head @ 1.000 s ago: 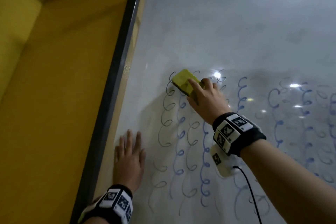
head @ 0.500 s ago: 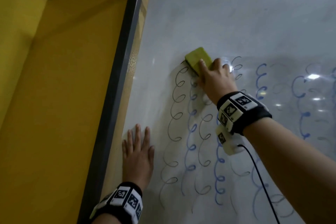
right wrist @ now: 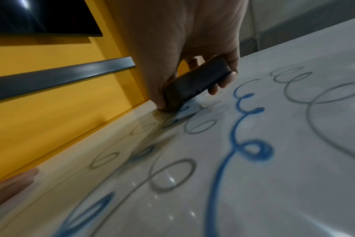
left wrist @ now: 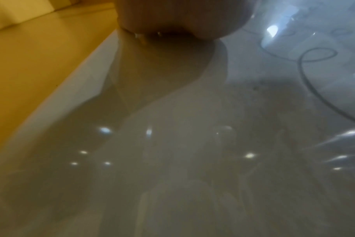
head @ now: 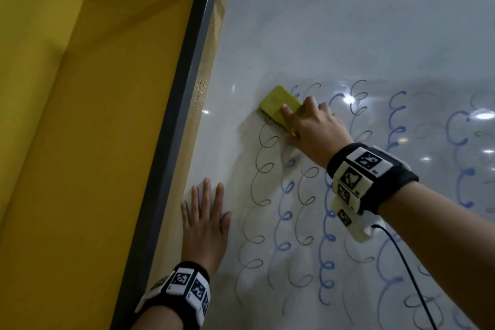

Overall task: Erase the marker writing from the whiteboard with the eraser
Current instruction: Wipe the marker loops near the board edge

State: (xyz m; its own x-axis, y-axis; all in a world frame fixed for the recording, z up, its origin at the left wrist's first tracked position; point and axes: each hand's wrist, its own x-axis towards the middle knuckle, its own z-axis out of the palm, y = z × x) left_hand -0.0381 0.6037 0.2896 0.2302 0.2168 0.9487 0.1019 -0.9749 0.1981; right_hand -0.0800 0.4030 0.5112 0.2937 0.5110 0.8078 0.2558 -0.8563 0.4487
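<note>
- A person's right hand (head: 314,128) pinches a yellow-backed eraser (head: 278,107) between thumb and fingers (right wrist: 225,80), its dark felt face pressed to the whiteboard (head: 348,35) at the upper left corner of the marker writing (head: 326,222).
- The left hand (head: 205,225) lies flat on the board near its left edge, fingers straight and together, holding nothing, apparently as a brace.
- The wiping appears to be at an early stage: columns of blue and grey loops cover the lower board, while the surface above the eraser shows only a faint haze.
- The next move likely calls for firm strokes down or across the loops, keeping the felt flat against the surface.
- The board is glossy and reflects ceiling lights; a dark grey frame (head: 184,88) separates it from a matte yellow wall (head: 67,142).
- The eraser is a rounded rectangular block.
</note>
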